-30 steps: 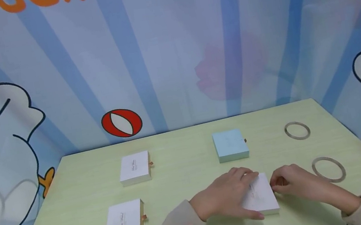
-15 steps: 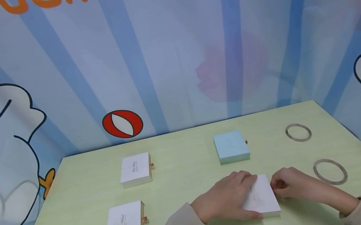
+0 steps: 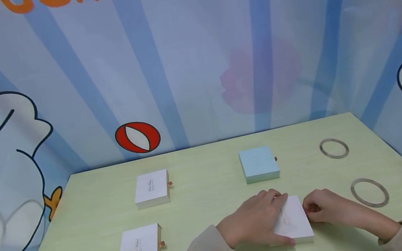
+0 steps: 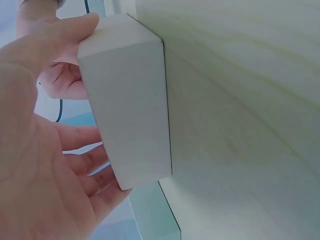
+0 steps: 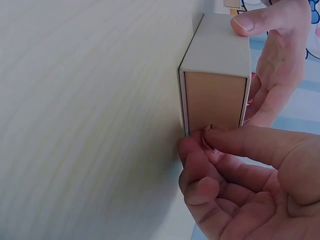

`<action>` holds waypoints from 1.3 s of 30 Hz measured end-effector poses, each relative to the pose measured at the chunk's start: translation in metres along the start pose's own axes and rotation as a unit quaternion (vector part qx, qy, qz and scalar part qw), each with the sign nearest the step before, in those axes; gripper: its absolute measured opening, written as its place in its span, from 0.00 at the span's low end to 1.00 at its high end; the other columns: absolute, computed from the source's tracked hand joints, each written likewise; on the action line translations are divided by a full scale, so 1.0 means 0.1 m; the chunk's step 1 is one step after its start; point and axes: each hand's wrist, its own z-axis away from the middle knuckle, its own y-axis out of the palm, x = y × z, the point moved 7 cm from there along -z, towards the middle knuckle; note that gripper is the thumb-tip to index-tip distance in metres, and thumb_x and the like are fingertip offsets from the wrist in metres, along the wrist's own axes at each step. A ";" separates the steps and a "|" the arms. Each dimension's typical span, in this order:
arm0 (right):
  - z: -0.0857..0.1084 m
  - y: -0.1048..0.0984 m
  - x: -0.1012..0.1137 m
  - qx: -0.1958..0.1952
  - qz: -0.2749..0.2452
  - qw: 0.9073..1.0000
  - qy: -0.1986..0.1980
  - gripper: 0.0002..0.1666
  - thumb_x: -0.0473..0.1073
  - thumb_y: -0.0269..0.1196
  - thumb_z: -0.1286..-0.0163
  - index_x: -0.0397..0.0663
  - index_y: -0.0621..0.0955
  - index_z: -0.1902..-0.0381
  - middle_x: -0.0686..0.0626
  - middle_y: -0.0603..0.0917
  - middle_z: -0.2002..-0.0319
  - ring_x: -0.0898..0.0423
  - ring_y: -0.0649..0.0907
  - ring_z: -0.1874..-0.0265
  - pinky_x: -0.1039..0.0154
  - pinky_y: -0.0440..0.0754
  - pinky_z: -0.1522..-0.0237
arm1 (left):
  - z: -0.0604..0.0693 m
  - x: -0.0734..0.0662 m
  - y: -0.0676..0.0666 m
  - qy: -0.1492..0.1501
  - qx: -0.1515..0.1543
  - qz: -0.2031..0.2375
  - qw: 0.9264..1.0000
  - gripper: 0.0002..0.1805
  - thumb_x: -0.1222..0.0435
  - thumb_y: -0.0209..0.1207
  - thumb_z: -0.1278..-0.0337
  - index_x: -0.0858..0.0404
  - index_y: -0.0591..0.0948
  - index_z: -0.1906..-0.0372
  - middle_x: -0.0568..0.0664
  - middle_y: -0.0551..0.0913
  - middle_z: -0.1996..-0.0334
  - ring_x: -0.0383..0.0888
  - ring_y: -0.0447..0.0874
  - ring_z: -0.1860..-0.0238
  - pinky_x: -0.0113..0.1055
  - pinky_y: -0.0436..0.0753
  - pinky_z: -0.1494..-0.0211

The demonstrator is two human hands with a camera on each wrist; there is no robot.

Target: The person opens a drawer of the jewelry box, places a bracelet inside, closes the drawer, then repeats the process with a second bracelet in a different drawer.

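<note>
L hand (image 3: 255, 222) grips the white box (image 3: 295, 222), R hand (image 3: 327, 208) pinching its tab (image 5: 207, 141). Basically no change vs 1s ago tbh.

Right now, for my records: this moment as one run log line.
left hand grips white box; right hand pinches pull tab; drawer closed

You have two white boxes (image 3: 138, 249) at left, two grey rings (image 3: 377, 205) at right, a pale-blue box (image 3: 259, 163) between.
</note>
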 end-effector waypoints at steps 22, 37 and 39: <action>0.00 0.02 0.01 -0.003 -0.010 1.000 0.005 0.14 0.26 0.61 0.41 0.48 0.75 0.80 0.63 0.69 0.84 0.68 0.68 0.83 0.69 0.68 0.78 | -0.06 0.01 0.03 -0.013 -0.001 -0.010 1.000 0.54 0.28 0.61 0.54 0.60 0.67 0.29 0.45 0.71 0.40 0.37 0.70 0.45 0.27 0.71 0.45; 0.00 0.01 0.00 0.004 -0.023 1.000 0.014 0.14 0.27 0.60 0.39 0.48 0.75 0.79 0.62 0.69 0.84 0.67 0.69 0.83 0.69 0.68 0.78 | -0.07 0.00 0.02 -0.022 0.010 -0.020 1.000 0.54 0.28 0.61 0.53 0.60 0.66 0.29 0.45 0.71 0.40 0.38 0.69 0.46 0.26 0.70 0.44; 0.00 0.01 -0.01 0.002 -0.019 1.000 0.015 0.14 0.28 0.60 0.39 0.49 0.75 0.79 0.62 0.68 0.84 0.67 0.69 0.83 0.69 0.68 0.78 | -0.07 0.00 0.02 -0.022 0.008 -0.018 1.000 0.53 0.29 0.61 0.53 0.60 0.66 0.29 0.45 0.71 0.41 0.38 0.69 0.47 0.26 0.71 0.46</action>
